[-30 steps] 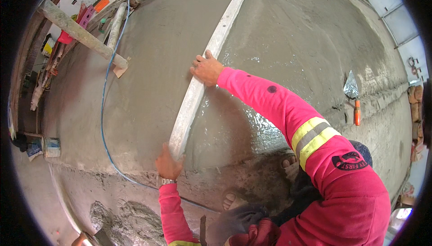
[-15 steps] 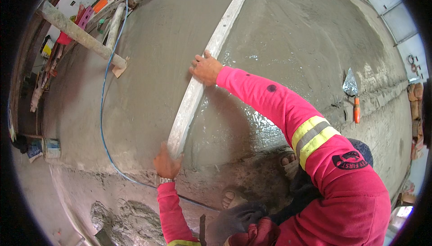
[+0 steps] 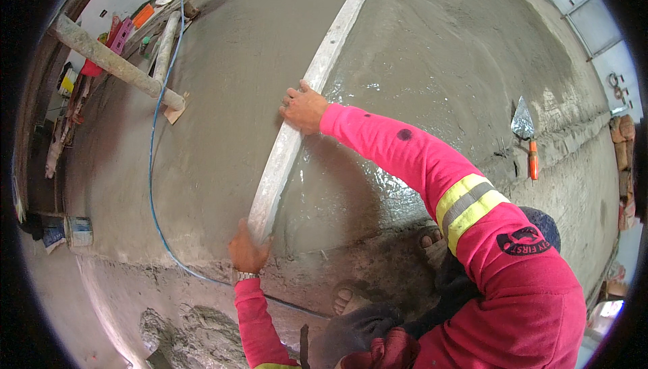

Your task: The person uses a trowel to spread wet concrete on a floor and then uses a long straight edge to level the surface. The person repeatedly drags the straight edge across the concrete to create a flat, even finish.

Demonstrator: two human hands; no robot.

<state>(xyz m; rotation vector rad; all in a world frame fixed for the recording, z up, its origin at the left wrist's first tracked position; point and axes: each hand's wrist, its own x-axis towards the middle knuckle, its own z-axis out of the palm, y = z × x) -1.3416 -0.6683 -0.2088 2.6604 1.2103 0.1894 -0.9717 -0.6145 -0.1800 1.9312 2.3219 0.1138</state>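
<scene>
The left hand (image 3: 248, 253) grips the near end of a long straightedge (image 3: 297, 112) lying across the wet cement floor (image 3: 223, 133). The right hand (image 3: 304, 108) clasps it farther along. A trowel (image 3: 525, 133) stands in the cement near the right edge; a blue hose (image 3: 152, 166) curves along the left.

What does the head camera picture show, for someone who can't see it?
A person in pink sleeves holds a long straightedge board with the left hand and right hand, pressing it on wet grey cement. A trowel lies at right.
</scene>
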